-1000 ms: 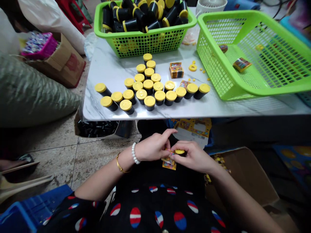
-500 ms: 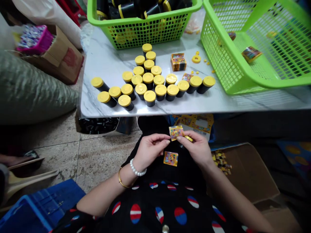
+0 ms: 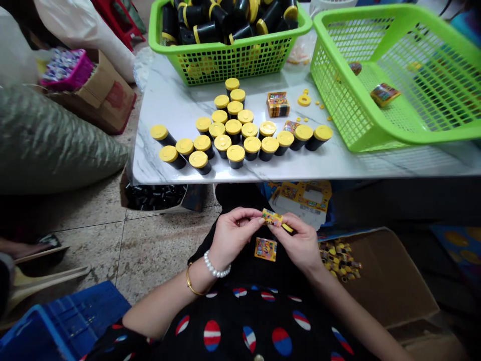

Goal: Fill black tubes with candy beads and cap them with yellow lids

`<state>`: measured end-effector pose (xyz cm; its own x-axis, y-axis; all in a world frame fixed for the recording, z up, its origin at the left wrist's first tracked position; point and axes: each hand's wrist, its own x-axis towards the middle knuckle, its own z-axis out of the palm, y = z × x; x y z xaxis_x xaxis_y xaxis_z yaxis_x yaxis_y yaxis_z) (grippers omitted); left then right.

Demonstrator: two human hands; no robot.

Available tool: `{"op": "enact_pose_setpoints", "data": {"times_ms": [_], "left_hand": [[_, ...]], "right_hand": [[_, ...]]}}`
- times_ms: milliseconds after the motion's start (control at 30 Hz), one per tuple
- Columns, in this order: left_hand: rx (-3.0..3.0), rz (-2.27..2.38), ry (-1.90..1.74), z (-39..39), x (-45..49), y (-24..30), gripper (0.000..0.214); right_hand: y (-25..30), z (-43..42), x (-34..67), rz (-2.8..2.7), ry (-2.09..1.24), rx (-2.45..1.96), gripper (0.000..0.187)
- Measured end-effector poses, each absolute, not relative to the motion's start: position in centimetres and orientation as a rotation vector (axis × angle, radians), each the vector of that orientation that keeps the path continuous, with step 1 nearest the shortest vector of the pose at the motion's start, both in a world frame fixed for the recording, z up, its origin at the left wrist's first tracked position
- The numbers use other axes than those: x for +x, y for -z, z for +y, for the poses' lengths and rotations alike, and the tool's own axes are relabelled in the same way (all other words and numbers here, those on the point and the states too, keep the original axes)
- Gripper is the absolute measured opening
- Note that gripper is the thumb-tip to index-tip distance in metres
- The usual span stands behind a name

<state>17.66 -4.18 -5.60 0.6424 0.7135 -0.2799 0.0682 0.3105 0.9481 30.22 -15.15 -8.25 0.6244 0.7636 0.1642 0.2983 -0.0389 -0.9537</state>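
Note:
My left hand [image 3: 233, 235] and my right hand [image 3: 300, 243] meet over my lap, both pinching a small colourful printed card [image 3: 272, 217] between thumb and fingers. A yellow cap [image 3: 287, 228] is tucked in my right hand's fingers under the card. Another printed card [image 3: 265, 249] lies on my black dress just below the hands. Above, on the white marble table [image 3: 345, 163], several black tubes with yellow caps [image 3: 233, 138] stand in rows near the front edge.
A green basket [image 3: 225, 57] full of black tubes stands at the back. A second green basket [image 3: 398, 75] at right holds a few packets. A small printed box [image 3: 278, 104] and loose yellow bits lie between. A cardboard box [image 3: 379, 276] with small pieces sits at my right.
The card was lifted from my lap and is now turned flatter, edge-on, between both hands. The view shifted slightly down again.

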Motion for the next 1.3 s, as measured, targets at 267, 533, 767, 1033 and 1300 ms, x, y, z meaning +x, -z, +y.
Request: {"op": "enact_pose_setpoints", "data": {"times_ms": [267,533,767,1033,1300], "left_hand": [[1.190,0.802,-0.477,-4.5,17.3,5.5,0.022],[1.192,0.809,-0.514,-5.0,17.2,5.2,0.026],[0.832,0.784,-0.446,-4.9,17.7,5.9,0.035],[0.815,0.855,-0.299,-3.6,17.6,6.4,0.029],[0.719,0.798,-0.274,-2.0,18.1,6.1,0.030]], "right_hand": [[8.4,-15.0,29.6,-0.866,-0.436,-1.582,0.005],[8.7,-15.1,29.4,-0.896,-0.358,-1.677,0.005],[8.3,-14.8,28.9,-0.953,-0.373,-1.648,0.006],[8.4,-14.7,29.1,-0.871,-0.642,-1.547,0.014],[7.5,-16.2,32.8,-0.361,-0.986,-1.140,0.039]]}}
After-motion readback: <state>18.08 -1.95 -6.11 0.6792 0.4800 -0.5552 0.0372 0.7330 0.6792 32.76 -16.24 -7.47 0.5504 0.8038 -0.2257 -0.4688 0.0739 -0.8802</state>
